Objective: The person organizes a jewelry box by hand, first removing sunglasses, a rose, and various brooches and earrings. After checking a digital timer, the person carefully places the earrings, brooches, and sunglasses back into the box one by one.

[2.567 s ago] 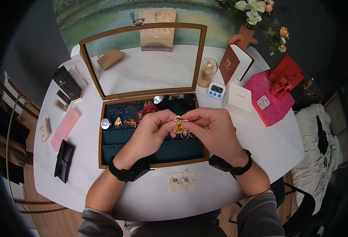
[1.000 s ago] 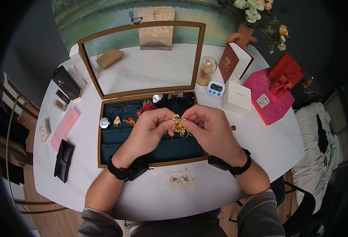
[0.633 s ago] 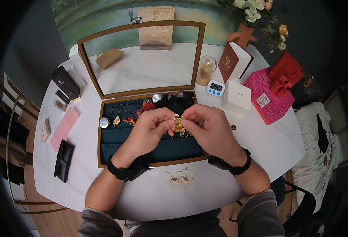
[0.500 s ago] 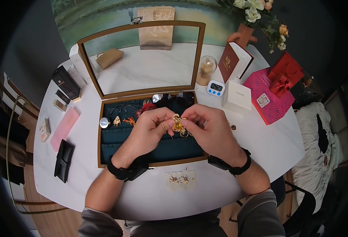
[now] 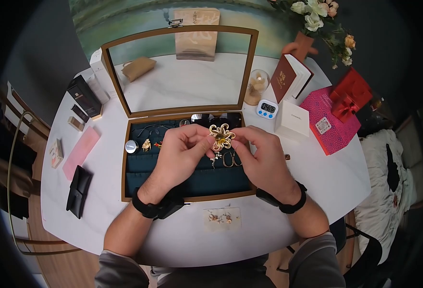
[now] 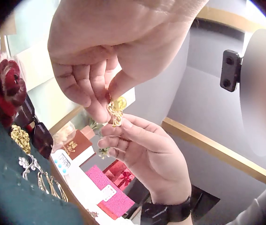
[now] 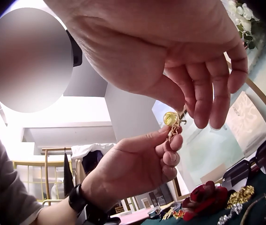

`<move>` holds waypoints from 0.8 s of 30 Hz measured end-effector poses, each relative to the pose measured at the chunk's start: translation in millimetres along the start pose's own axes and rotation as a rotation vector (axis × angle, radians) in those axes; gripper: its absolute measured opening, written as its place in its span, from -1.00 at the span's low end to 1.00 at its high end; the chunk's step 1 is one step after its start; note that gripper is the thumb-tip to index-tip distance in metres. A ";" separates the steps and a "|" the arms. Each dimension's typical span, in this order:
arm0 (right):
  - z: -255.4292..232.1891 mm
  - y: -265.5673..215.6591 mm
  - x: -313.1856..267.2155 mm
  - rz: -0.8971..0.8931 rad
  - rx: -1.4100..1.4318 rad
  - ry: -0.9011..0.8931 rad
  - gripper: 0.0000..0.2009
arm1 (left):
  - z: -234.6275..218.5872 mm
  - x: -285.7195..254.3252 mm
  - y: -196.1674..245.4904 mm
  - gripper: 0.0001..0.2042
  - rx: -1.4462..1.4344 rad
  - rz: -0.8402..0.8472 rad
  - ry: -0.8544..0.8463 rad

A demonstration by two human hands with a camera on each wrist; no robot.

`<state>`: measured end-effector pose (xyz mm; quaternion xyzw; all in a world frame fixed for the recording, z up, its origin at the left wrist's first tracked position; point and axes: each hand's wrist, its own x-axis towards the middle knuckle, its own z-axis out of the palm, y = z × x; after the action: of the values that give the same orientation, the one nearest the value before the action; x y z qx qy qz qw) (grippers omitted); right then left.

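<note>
Above the open jewelry box point(image 5: 197, 196), a gold flower-shaped brooch point(image 5: 222, 136) with a round yellow stone is held up between both hands. My left hand point(image 5: 185, 152) pinches its left edge between thumb and fingers. On the opposite edge, the thumb and fingertips of my right hand point(image 5: 265, 154) pinch it too. The left wrist view shows the brooch point(image 6: 115, 108) side-on. In the dark green lining below lie a silver piece point(image 5: 215, 160) and gold hoops point(image 5: 229, 159). A red fabric flower point(image 7: 205, 200) and sunglasses point(image 6: 40, 133) sit in the box.
The glass lid point(image 5: 182, 72) stands raised behind the box. A card with earrings point(image 5: 222, 219) lies in front. To the right are a white box point(image 5: 292, 120), timer point(image 5: 267, 109) and pink bag point(image 5: 329, 120); on the left, a black case point(image 5: 78, 192) and pink case point(image 5: 80, 152).
The brooch has come up and turned its flower face toward the head camera, with the hands slightly farther apart. The silver piece and hoops beneath show more plainly. The head view has shifted slightly.
</note>
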<state>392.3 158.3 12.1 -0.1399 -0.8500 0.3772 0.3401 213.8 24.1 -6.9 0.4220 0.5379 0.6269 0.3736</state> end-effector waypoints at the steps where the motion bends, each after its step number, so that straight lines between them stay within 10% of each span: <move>1: -0.4 -0.2 -0.1 0.011 -0.019 -0.004 -0.88 | 0.2 -0.4 0.2 -0.85 0.000 0.000 0.001; 24: -4.5 -5.5 1.1 -0.017 0.004 0.062 -0.94 | 3.3 -2.2 -1.0 -0.91 -0.044 -0.003 -0.036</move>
<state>394.7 157.6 18.9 -0.1437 -0.8394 0.3716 0.3698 217.7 23.4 -8.0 0.4242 0.5178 0.6304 0.3932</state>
